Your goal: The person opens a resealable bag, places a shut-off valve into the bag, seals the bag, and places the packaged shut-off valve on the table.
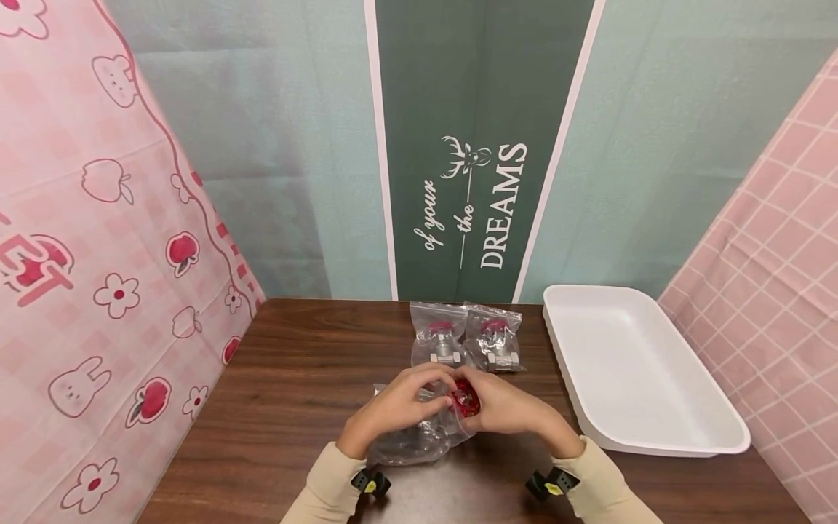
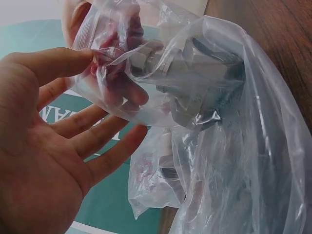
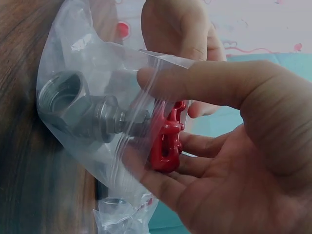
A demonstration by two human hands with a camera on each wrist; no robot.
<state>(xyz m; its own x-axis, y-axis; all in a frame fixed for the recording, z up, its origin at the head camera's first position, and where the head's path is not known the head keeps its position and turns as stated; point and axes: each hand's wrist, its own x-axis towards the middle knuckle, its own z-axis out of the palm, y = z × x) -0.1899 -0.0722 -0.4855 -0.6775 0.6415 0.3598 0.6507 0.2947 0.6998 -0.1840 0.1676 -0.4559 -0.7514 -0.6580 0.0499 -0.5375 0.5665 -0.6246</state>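
Note:
A metal valve with a red handwheel (image 3: pixel 167 139) lies in a clear zip bag (image 1: pixel 461 429), its wheel at the bag's mouth. My right hand (image 1: pixel 500 402) holds the bag near the zip strip, thumb on one side and fingers curled around the handwheel. From the other side my left hand (image 1: pixel 402 400) pinches the bag's edge between thumb and index finger; its other fingers are spread, as the left wrist view shows. The valve's threaded metal body (image 3: pixel 63 100) is still inside the plastic. More crumpled clear plastic (image 1: pixel 409 444) lies under the left hand.
Two more bagged valves with red handwheels, one left (image 1: pixel 444 342) and one right (image 1: pixel 499 346), lie at the back of the brown wooden table (image 1: pixel 294 378). A white tray (image 1: pixel 641 364) stands on the right. Printed cloths hang around the table.

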